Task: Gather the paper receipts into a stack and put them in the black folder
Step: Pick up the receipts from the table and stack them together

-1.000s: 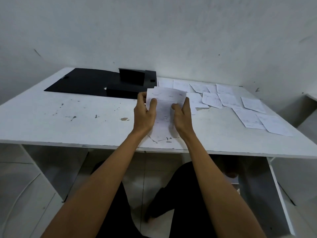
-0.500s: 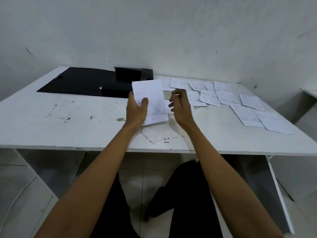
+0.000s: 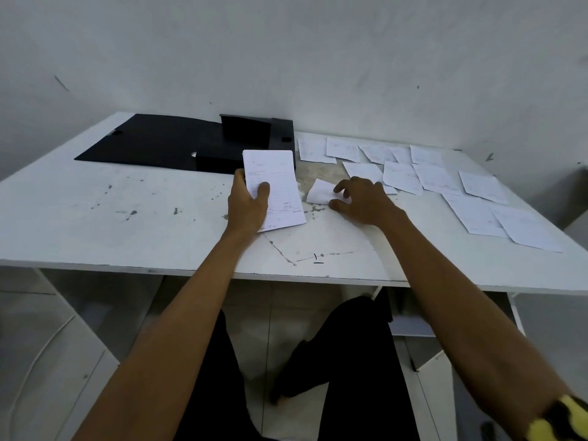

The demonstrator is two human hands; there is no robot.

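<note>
White table point(image 3: 95, 224): left hand point(image 3: 248, 205) grips stack point(image 3: 273, 189), right hand point(image 3: 362, 202) flat on receipt point(image 3: 321, 192).

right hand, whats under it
A loose receipt lies under the right hand; its left end shows, lifted slightly off the table. The rest is covered by the fingers.

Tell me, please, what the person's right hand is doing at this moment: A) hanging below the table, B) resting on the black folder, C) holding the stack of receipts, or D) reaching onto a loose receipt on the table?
D: the right hand has its fingers on a loose receipt lying on the table, while the left hand holds the stack.
</note>
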